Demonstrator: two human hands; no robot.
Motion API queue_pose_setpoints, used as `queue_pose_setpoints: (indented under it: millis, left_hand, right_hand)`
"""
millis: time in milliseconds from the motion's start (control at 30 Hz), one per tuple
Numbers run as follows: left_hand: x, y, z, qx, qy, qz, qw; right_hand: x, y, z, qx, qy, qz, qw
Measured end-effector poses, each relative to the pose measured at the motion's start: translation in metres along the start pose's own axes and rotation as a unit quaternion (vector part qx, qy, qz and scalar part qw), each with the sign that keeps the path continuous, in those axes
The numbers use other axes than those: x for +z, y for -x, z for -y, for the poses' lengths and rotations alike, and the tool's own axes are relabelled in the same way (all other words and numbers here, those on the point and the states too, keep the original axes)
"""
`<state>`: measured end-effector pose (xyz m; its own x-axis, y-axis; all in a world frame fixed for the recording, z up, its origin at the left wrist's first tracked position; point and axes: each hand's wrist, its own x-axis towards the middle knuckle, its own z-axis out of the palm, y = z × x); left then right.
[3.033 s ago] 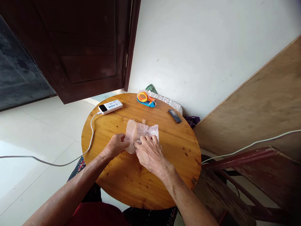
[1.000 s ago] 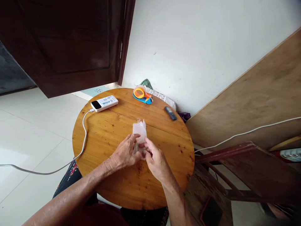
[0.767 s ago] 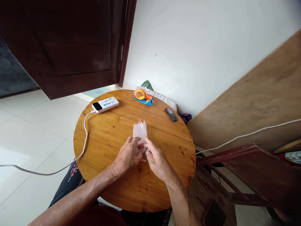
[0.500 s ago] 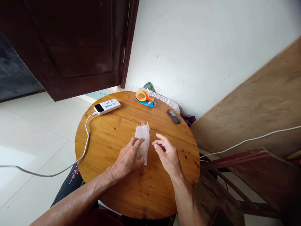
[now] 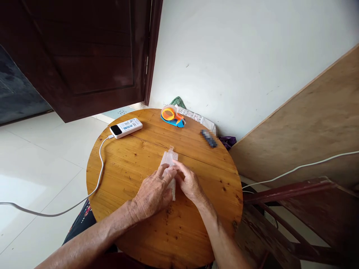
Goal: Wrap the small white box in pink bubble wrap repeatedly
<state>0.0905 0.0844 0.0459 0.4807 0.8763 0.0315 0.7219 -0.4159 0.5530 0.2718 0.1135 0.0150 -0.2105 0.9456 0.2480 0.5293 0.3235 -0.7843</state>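
Wrap (image 5: 169,157) on worktop (image 5: 123,160), near middle. Device (image 5: 126,128) behind it to left; tape dispenser (image 5: 176,122) straight behind, near far edge; blurred item (image 5: 209,138) behind to right.

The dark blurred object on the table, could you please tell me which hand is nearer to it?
Right. In the picture, the right hand is below and left of the dark blurred object; the left hand is farther left, at the bubble wrap.
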Motion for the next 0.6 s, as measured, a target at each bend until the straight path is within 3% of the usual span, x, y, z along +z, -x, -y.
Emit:
queue_pose_setpoints:
  millis: [100, 167, 300, 400, 500, 600]
  left_hand:
    - [-0.001, 0.001, 0.001, 0.05, -0.039, 0.005, 0.998]
    - [-0.001, 0.0, 0.003, 0.058, -0.045, 0.009, 0.997]
    - [0.002, -0.001, 0.005, 0.056, -0.029, 0.002, 0.998]
    - [0.005, 0.001, 0.006, 0.051, -0.013, -0.006, 0.999]
    - [0.007, 0.002, 0.006, 0.042, 0.002, -0.014, 0.999]
    - [0.008, 0.002, 0.007, 0.041, 0.006, -0.014, 0.999]
  right_hand:
    - [-0.001, -0.004, -0.003, -0.004, -0.006, 0.008, 1.0]
    - [-0.003, -0.009, -0.007, 0.013, -0.001, -0.02, 1.0]
    - [-0.014, -0.019, -0.017, 0.143, -0.012, -0.11, 0.983]
    - [-0.021, -0.027, -0.022, 0.209, -0.032, -0.093, 0.973]
    - [-0.023, -0.037, -0.02, 0.206, 0.002, -0.065, 0.976]
    - [-0.023, -0.052, -0.013, 0.122, 0.089, -0.046, 0.988]
